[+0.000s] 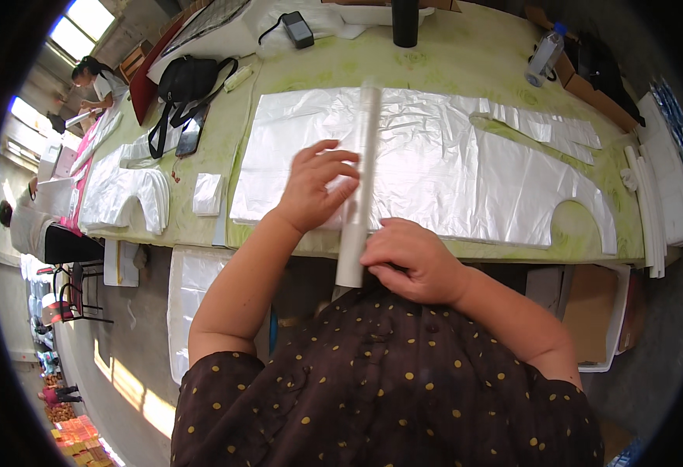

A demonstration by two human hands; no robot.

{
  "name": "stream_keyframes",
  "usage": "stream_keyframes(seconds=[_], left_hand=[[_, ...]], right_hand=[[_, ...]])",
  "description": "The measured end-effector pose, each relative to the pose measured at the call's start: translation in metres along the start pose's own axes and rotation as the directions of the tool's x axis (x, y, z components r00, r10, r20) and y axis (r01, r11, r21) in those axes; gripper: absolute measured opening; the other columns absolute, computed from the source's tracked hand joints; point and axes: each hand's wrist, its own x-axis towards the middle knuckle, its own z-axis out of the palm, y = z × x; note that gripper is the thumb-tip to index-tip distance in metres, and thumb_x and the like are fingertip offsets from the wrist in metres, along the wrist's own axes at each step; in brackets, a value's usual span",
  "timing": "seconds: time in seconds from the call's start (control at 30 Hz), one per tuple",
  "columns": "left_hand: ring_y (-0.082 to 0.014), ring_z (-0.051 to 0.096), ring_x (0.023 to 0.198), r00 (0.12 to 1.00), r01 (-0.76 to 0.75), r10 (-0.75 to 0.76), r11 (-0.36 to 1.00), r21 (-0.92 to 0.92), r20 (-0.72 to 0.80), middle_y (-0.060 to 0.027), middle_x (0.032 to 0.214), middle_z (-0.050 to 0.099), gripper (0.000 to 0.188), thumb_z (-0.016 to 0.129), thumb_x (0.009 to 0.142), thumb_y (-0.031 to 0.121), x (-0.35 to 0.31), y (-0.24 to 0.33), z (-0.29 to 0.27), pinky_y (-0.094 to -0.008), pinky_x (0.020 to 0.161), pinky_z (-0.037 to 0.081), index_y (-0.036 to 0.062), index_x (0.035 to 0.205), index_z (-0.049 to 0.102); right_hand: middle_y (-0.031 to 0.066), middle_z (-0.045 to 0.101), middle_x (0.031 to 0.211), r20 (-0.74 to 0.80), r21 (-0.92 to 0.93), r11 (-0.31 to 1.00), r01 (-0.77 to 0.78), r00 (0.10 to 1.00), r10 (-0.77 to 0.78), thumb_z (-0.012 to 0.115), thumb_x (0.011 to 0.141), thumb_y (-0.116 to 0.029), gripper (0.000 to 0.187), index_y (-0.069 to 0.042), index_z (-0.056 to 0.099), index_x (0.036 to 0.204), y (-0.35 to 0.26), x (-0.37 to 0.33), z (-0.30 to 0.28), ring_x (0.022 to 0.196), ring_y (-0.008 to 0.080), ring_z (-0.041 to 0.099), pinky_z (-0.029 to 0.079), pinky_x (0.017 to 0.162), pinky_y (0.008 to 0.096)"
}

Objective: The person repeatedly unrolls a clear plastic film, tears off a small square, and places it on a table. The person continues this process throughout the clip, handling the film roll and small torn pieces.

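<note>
A pale, semi-clear tube (352, 253) lies across a stack of thin white plastic sheets (443, 179), its near end jutting over the table edge toward me. The sheets look like disposable aprons, with strap-like strips and a curved cutout at the right. My left hand (318, 185) is beside the tube's left side, fingers spread and slightly bent, fingertips close to it; contact is unclear. Against the tube's near end, my right hand (411, 258) is closed, its fingers curled at the right side. The tube's far end is blurred.
On the green patterned table (466, 47) are a black bag (190, 82), a phone (190, 134), a small folded plastic packet (208, 194), another sheet stack (124, 194), a black cup (405, 23), a handheld device (298, 29) and a water bottle (545, 56). Other people are at the left.
</note>
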Motion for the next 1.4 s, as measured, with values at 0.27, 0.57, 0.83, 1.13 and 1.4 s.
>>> stream_keyframes(seconds=[0.27, 0.57, 0.83, 1.13, 1.4], left_hand=[[-0.0402, 0.026, 0.153, 0.976, 0.08, -0.108, 0.986, 0.148, 0.191, -0.0142, 0.161, 0.039, 0.061, 0.071, 0.087, 0.027, -0.012, 0.033, -0.002, -0.053, 0.124, 0.023, 0.0127, 0.144, 0.055], [-0.042, 0.019, 0.155, 0.886, 0.464, -0.447, 0.858, 0.22, -0.123, -0.0223, 0.166, 0.025, 0.074, 0.06, 0.091, 0.017, -0.018, 0.017, -0.021, -0.047, 0.126, 0.02, 0.0074, 0.159, 0.031], [-0.0357, 0.016, 0.157, 0.648, 0.694, -0.724, 0.436, 0.573, -0.234, -0.0177, 0.17, 0.018, 0.09, 0.063, 0.094, 0.046, -0.04, -0.045, -0.04, -0.0502, 0.126, 0.016, 0.0101, 0.163, 0.019], [-0.037, 0.051, 0.136, 0.409, 0.836, -0.911, 0.355, 0.419, -0.044, -0.0208, 0.149, 0.052, 0.093, 0.07, 0.086, 0.053, -0.031, -0.044, -0.077, -0.0442, 0.113, 0.04, 0.0116, 0.16, 0.031], [-0.0235, 0.068, 0.087, 0.386, 0.51, -0.883, -0.038, -0.86, 0.267, -0.014, 0.099, 0.065, 0.044, 0.05, 0.1, 0.033, -0.01, 0.0, -0.056, -0.0393, 0.084, 0.059, -0.0083, 0.113, 0.057]], right_hand=[[0.0085, 0.068, 0.086, -0.01, 0.06, 0.993, -0.104, 0.994, 0.105, 0.073, 0.082, 0.0, 0.016, -0.006, 0.07, 0.097, -0.01, -0.04, -0.012, 0.079, 0.0297, 0.064, 0.05, 0.072, 0.0393], [0.0085, 0.071, 0.09, -0.044, 0.098, 0.981, -0.167, 0.984, 0.172, 0.073, 0.085, -0.002, 0.016, -0.005, 0.072, 0.1, -0.009, -0.059, -0.013, 0.083, 0.0271, 0.067, 0.053, 0.075, 0.0355], [0.0087, 0.072, 0.091, -0.122, 0.103, 0.949, -0.298, 0.943, 0.309, 0.072, 0.087, -0.003, 0.015, -0.005, 0.073, 0.102, -0.014, -0.083, -0.022, 0.08, 0.0246, 0.068, 0.054, 0.072, 0.034], [0.0096, 0.072, 0.091, -0.105, 0.105, 0.957, -0.272, 0.953, 0.283, 0.072, 0.088, -0.001, 0.015, -0.004, 0.073, 0.103, -0.015, -0.087, -0.023, 0.079, 0.0221, 0.068, 0.053, 0.071, 0.0308], [0.0086, 0.073, 0.1, -0.098, 0.194, 0.878, -0.438, 0.881, 0.462, 0.07, 0.093, -0.004, 0.017, -0.002, 0.071, 0.11, -0.016, -0.091, -0.02, 0.089, 0.0162, 0.069, 0.054, 0.081, 0.028]])
